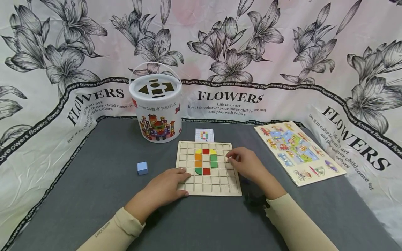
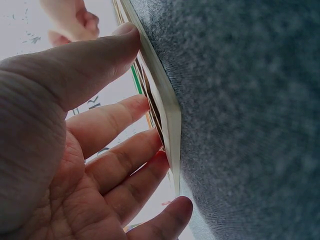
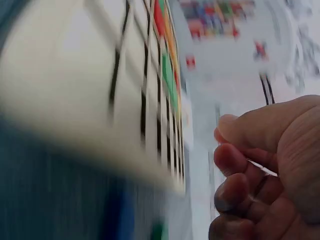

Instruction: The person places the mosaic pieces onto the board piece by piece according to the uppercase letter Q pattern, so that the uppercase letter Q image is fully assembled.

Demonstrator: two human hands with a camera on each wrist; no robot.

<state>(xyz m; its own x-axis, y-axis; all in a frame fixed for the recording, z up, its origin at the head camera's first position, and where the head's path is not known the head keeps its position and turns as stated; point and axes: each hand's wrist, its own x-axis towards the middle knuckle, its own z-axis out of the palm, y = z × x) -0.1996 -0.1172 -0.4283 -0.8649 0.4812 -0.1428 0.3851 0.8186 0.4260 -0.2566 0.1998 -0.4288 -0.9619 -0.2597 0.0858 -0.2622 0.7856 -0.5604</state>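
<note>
A wooden grid board (image 1: 220, 184) lies in front of me, with a ring of coloured tiles set in its squares. Red tiles (image 1: 206, 171) are at top and bottom, orange tiles (image 1: 198, 158) on the left, green tiles (image 1: 214, 164) on the right. Yellow rounded tiles (image 1: 213, 152) form the upper corners; a green rounded tile (image 1: 198, 170) forms the lower left one. My left hand (image 1: 166, 186) rests fairly straight fingers and thumb on the board's left edge. Over the right edge hovers my right hand (image 1: 246, 164), fingers curled and thumb close to the index finger, no piece visible between them.
Behind the board lies a small pattern card (image 1: 204, 135). A white lidded bucket (image 1: 157, 108) stands back left, a light blue cube (image 1: 142, 168) left of the board, a picture puzzle board (image 1: 292, 153) at right. A blurred blue piece (image 3: 117, 215) lies near the right wrist.
</note>
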